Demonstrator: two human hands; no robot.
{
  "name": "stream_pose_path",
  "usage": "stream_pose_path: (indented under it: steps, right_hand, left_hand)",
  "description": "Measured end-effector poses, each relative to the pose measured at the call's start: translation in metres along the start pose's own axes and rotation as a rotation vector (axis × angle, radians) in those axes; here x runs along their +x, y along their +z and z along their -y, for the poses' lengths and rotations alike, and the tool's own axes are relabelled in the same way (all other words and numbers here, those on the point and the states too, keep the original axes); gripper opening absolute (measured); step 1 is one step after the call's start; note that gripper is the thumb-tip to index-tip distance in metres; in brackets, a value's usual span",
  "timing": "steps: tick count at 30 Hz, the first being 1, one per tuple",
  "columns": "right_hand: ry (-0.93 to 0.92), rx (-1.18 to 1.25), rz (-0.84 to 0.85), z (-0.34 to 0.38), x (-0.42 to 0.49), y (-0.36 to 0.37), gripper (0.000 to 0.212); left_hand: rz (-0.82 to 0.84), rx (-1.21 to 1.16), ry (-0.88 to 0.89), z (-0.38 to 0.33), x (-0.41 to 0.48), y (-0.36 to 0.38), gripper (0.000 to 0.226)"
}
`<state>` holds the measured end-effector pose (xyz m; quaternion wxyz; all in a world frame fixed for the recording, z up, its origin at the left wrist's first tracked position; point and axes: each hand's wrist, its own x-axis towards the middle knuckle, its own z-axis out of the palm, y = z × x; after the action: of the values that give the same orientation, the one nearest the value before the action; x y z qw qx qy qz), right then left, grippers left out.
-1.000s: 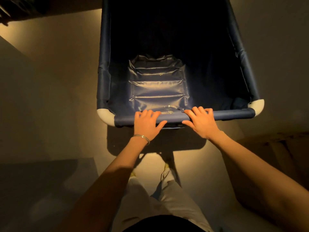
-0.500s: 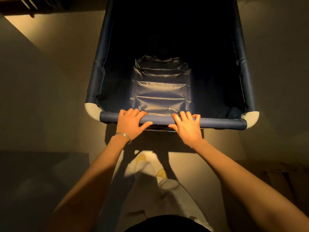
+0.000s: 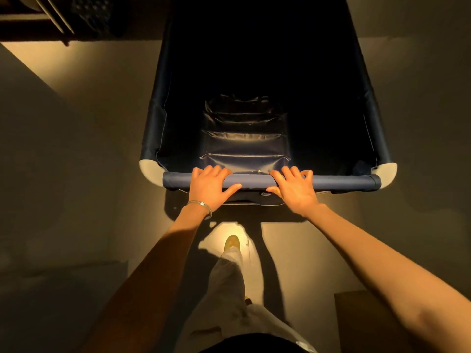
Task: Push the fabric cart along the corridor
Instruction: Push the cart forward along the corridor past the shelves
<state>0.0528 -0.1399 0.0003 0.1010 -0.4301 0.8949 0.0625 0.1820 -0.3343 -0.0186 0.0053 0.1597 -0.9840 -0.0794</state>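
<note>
Fabric cart [image 3: 265, 115] stands straight ahead of the person on a dim, warm-lit floor [image 3: 84, 103], its near rail [image 3: 254, 180] running crosswise at arm's reach. Nearest the camera, pale trousers [image 3: 226, 289] and one yellowish shoe [image 3: 232, 242] step forward between the two bare forearms. A thin bracelet [image 3: 201, 205] circles the left wrist. Left hand [image 3: 209, 187] lies over the rail, fingers [image 3: 204, 171] curled across its top and thumb stretched along the near side. Right hand [image 3: 295, 190] grips the same rail just beside it, fingers hooked over the top, thumb tucked under; both hands sit near the rail's middle, a short bare stretch between them. Pale rounded corner caps [image 3: 149, 170] close the rail at each end. Beyond the hands, a glossy, creased blue panel [image 3: 244, 146] catches light inside the cart; further in, the cart's deep interior falls into darkness. At far upper left, dark shelving or furniture [image 3: 51, 16] is too dim to tell apart.
</note>
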Motion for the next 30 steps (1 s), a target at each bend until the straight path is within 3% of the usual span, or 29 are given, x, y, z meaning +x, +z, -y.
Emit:
stream_pose_path:
  steps: [4, 9, 12, 14, 17, 21, 23, 25, 28, 30]
  right_hand:
    - [-0.026, -0.002, 0.039, -0.027, 0.052, -0.015, 0.05]
    - [-0.009, 0.23, 0.063, -0.056, 0.117, -0.038, 0.04]
    - [-0.046, 0.167, 0.079, -0.07, 0.153, -0.046, 0.042]
    - [-0.089, 0.129, 0.08, -0.081, 0.175, -0.049, 0.049]
    - [-0.149, 0.131, 0.069, -0.098, 0.21, -0.056, 0.08]
    - [-0.209, 0.102, 0.061, -0.118, 0.257, -0.065, 0.082]
    - [-0.261, 0.094, 0.045, -0.131, 0.284, -0.073, 0.09]
    - [-0.319, 0.082, 0.042, -0.142, 0.312, -0.081, 0.082]
    - [-0.411, 0.092, -0.013, -0.155, 0.355, -0.092, 0.048]
    - [-0.455, 0.109, -0.036, -0.162, 0.383, -0.097, 0.043]
  left_hand:
    - [0.033, -0.003, -0.043, 0.005, 0.051, -0.003, 0.051]
    - [0.09, -0.016, -0.089, 0.011, 0.11, -0.007, 0.052]
    - [0.087, -0.05, -0.112, 0.015, 0.144, -0.008, 0.053]
    - [-0.01, -0.025, -0.116, 0.017, 0.164, -0.007, 0.059]
    - [-0.093, -0.027, -0.152, 0.02, 0.192, -0.006, 0.072]
    - [-0.044, -0.038, -0.236, 0.02, 0.227, -0.011, 0.048]
    - [-0.054, -0.106, -0.297, 0.018, 0.247, -0.017, 0.047]
    - [-0.017, -0.145, -0.379, 0.017, 0.266, -0.02, 0.05]
    - [-0.047, -0.138, -0.469, 0.018, 0.297, -0.022, 0.051]
    - [-0.078, -0.148, -0.527, 0.017, 0.317, -0.024, 0.048]
